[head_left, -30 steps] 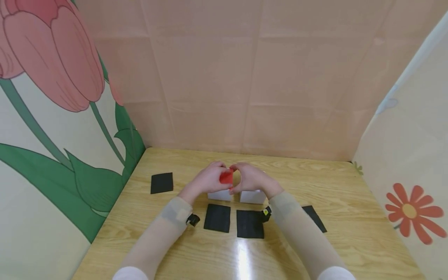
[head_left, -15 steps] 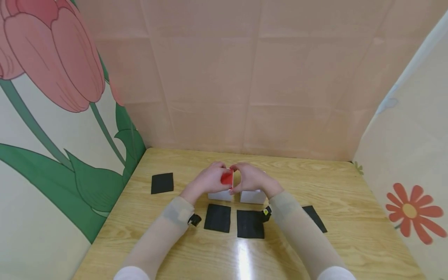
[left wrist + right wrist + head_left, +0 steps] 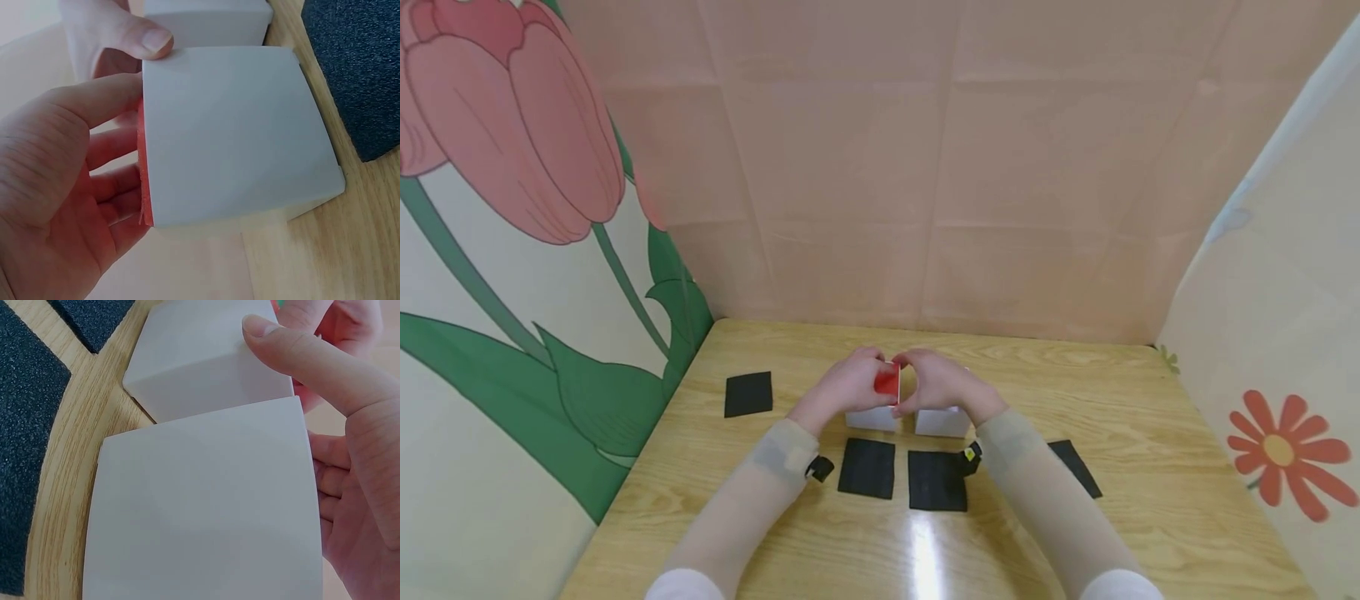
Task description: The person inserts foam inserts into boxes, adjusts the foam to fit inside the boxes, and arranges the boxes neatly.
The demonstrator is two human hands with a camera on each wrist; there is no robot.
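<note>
Two white boxes stand side by side on the table: a left white box and a right white box. A red flat piece lies over the left box's top; its edge shows as a thin red strip in the left wrist view. My left hand holds the red piece, thumb on the near side and fingers farther back, partly hidden. My right hand reaches over the right box and grips the left box's right edge. In the right wrist view its thumb presses the left box's white face.
Two black squares, the left-hand one and the right-hand one, lie in front of the boxes. Another black square lies at far left. A further black piece is partly hidden by my right forearm. Fabric walls enclose the table.
A thin white edge now shows along the right side of the red piece, where red reached the edge earlier. Both hands have stayed almost in place.
</note>
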